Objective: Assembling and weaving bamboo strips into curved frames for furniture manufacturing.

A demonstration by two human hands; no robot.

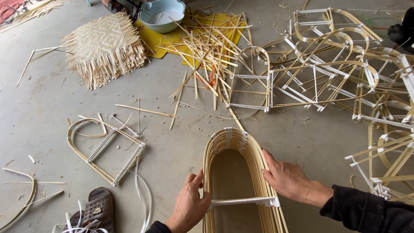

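Head view, concrete floor [39, 116], grey, matte, littered with fine chips.

Centre bottom: arch stack [235, 149], a bundle of thin bamboo strips bent into nested U-shaped hoops, pale tan, smooth. It lies flat on the floor, apex pointing away from the person. White binding wraps the apex. A white crossbar [241, 201] spans the two legs lower down, wrapped at its right end.

Left hand [189, 205]: on the left leg of the stack, at the crossbar's left end. Fingers curl around the strips, thumb up along the inner edge; grip closed on the stack.

Right hand [289, 179]: lies flat against the outer side of the right leg, fingers extended toward the apex, palm pressing the strips. Grip wide, not wrapped around anything. Dark sleeve [366, 211] at the wrist.

Left of the stack, well apart: single frame [105, 149], one bamboo hoop with two white rods across it, loose strips beside it. Below it a dark sandal [98, 209] with white strapping coiled near.

Top left: woven mat [103, 45], flat bamboo plaiting, herringbone texture, ragged fringe of free strip ends.

Top centre: pale blue bowl [161, 15], round, on a yellow sheet [164, 41]; loose splints [207, 51] scattered across the sheet and floor, straight, flat, uneven lengths.

Right: frame pile [340, 69], many finished hoop-and-rod frames heaped and interlocked, white wraps at the joints.
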